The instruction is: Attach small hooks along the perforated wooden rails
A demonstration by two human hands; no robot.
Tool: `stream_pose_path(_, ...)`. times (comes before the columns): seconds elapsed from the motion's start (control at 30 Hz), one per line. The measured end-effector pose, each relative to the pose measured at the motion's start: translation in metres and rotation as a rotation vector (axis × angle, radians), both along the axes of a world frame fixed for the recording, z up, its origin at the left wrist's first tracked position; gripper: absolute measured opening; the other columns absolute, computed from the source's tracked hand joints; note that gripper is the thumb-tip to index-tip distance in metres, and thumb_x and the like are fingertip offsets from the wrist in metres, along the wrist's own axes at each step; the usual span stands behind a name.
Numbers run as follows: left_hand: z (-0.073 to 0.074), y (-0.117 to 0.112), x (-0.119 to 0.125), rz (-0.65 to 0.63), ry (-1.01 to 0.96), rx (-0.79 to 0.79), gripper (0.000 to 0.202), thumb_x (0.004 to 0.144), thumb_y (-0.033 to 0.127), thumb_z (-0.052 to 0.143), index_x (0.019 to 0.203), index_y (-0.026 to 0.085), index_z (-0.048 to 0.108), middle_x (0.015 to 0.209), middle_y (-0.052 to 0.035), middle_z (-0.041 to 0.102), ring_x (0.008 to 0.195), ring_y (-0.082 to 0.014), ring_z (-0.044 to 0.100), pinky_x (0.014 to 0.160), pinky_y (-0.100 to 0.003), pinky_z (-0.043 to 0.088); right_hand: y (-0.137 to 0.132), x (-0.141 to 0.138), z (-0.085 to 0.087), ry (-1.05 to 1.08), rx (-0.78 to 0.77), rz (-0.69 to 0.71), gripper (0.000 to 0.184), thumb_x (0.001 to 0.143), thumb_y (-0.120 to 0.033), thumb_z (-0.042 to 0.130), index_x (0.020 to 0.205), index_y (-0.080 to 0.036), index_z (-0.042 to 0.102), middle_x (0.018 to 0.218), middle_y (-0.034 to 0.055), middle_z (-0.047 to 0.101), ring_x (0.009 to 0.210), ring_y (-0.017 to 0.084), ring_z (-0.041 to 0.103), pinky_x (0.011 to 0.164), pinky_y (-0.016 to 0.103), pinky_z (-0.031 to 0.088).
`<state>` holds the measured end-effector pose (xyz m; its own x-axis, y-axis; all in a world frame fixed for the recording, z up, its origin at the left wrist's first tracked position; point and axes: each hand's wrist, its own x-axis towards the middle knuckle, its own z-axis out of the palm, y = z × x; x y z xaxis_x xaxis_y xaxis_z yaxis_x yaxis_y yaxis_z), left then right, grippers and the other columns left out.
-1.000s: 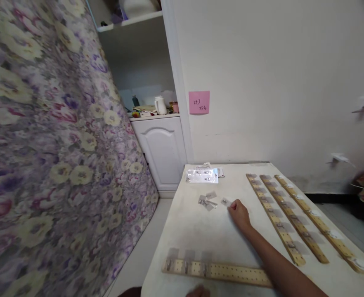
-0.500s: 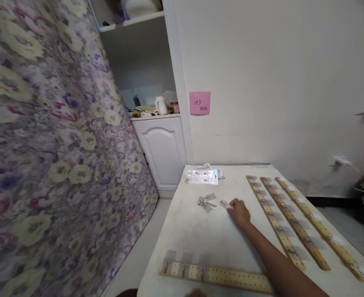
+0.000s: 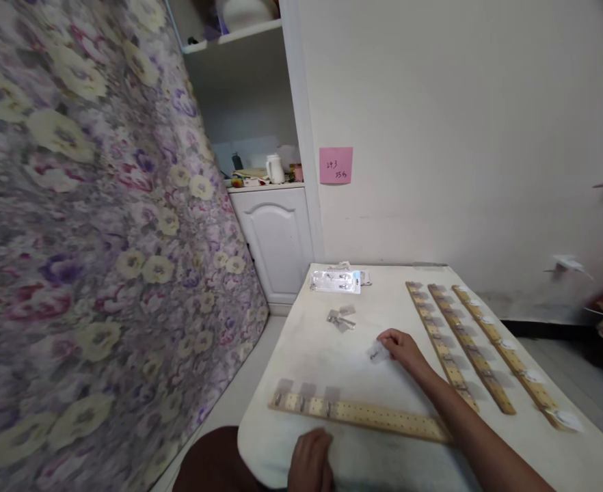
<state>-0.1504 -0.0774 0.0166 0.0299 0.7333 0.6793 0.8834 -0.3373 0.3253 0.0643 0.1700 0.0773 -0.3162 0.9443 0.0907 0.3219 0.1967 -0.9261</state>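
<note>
My right hand (image 3: 407, 348) is over the middle of the white table (image 3: 332, 362), fingers pinched on a small clear adhesive hook (image 3: 377, 352). My left hand (image 3: 310, 461) rests at the table's near edge, just below a perforated wooden strip (image 3: 363, 414) that has three clear hooks at its left end; its fingers are curled and nothing shows in them. A few more loose clear hooks (image 3: 341, 318) lie further back. A clear blister pack (image 3: 335, 281) of hooks lies at the table's far edge.
Three more wooden strips (image 3: 465, 342) with hooks lie side by side on the right of the table. A floral mattress (image 3: 76, 239) stands upright on the left. A white cabinet (image 3: 275, 236) and a wall with a pink note (image 3: 336, 165) are behind.
My right hand has drawn back towards me from the loose hooks with one clear hook in its fingers. My left hand has come up into view at the table's near edge.
</note>
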Motion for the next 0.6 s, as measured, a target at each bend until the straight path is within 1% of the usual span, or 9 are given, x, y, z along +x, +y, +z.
stream_pose_path(0.1,0.022,-0.009,0.024,-0.02,-0.172,-0.073,0.026,0.083,0.013,0.046,0.105,0.02,0.058,0.095,-0.008,0.066,0.088,-0.0189,0.063,0.076,-0.032,0.055,-0.031,0.007,0.009,0.089,-0.101,0.192,0.024,0.076,-0.038,0.051,0.08,-0.017,0.061,0.054,-0.0033,0.055,0.04,0.01,0.045,0.042,0.023,0.037)
stream_pose_path(0.17,0.038,-0.009,0.046,-0.027,-0.331,-0.196,0.025,0.085,0.017,0.047,0.108,0.02,0.056,0.093,-0.0073,0.064,0.085,-0.0181,0.062,0.072,-0.03,0.054,-0.051,0.008,0.013,0.107,-0.152,0.292,0.026,0.077,-0.039,0.052,0.084,-0.017,0.061,0.05,-0.0056,0.051,0.038,0.009,0.044,0.041,0.022,0.037)
stream_pose_path(0.2,0.046,-0.007,0.057,-0.015,-0.405,-0.272,0.03,0.084,0.019,0.049,0.113,0.02,0.053,0.096,-0.0072,0.063,0.088,-0.018,0.061,0.076,-0.032,0.053,-0.06,0.009,0.015,0.11,-0.168,0.327,0.027,0.077,-0.04,0.052,0.085,-0.017,0.061,0.049,-0.006,0.05,0.038,0.009,0.044,0.041,0.021,0.036)
stream_pose_path(0.27,0.06,0.0,0.076,0.031,-0.57,-0.381,0.041,0.081,0.021,0.054,0.121,0.019,0.047,0.099,-0.006,0.062,0.082,-0.0158,0.06,0.077,-0.031,0.051,-0.076,0.007,0.019,0.11,-0.19,0.374,0.027,0.077,-0.042,0.053,0.085,-0.017,0.062,0.052,-0.0054,0.051,0.038,0.008,0.043,0.04,0.021,0.035)
stream_pose_path(0.3,0.066,0.004,0.084,0.034,-0.657,-0.425,0.048,0.077,0.02,0.057,0.123,0.019,0.043,0.098,-0.0051,0.061,0.075,-0.0142,0.059,0.07,-0.029,0.051,-0.083,0.006,0.02,0.109,-0.193,0.391,0.027,0.078,-0.042,0.054,0.085,-0.017,0.062,0.055,-0.0047,0.053,0.039,0.008,0.042,0.04,0.02,0.035)
stream_pose_path(0.33,0.069,0.008,0.089,0.036,-0.74,-0.462,0.053,0.075,0.02,0.058,0.125,0.019,0.041,0.097,-0.0038,0.061,0.07,-0.0127,0.058,0.068,-0.027,0.05,-0.09,0.005,0.022,0.105,-0.193,0.408,0.027,0.078,-0.041,0.055,0.085,-0.017,0.063,0.058,-0.0038,0.055,0.04,0.007,0.043,0.04,0.02,0.034)
stream_pose_path(0.43,0.071,0.017,0.097,0.042,-0.883,-0.509,0.051,0.074,0.022,0.059,0.122,0.019,0.043,0.087,0.0006,0.06,0.063,-0.0105,0.055,0.062,-0.023,0.046,-0.104,0.003,0.024,0.105,-0.176,0.441,0.024,0.078,-0.038,0.056,0.083,-0.017,0.064,0.064,-0.0012,0.059,0.045,0.009,0.046,0.044,0.021,0.035)
stream_pose_path(0.53,0.061,0.019,0.096,0.015,-0.971,-0.502,0.041,0.076,0.024,0.057,0.115,0.019,0.05,0.075,0.0038,0.056,0.06,-0.009,0.051,0.057,-0.02,0.041,-0.111,0.003,0.02,0.132,-0.156,0.476,0.021,0.079,-0.036,0.056,0.083,-0.017,0.065,0.069,0.0008,0.062,0.056,0.012,0.052,0.051,0.022,0.038)
stream_pose_path(0.6,0.052,0.019,0.095,-0.007,-1.038,-0.494,0.04,0.075,0.025,0.058,0.114,0.019,0.051,0.073,0.0044,0.054,0.057,-0.0078,0.048,0.054,-0.019,0.038,-0.113,0.003,0.012,0.169,-0.169,0.504,0.021,0.078,-0.035,0.058,0.087,-0.017,0.064,0.071,0.0009,0.063,0.062,0.013,0.054,0.056,0.023,0.039)
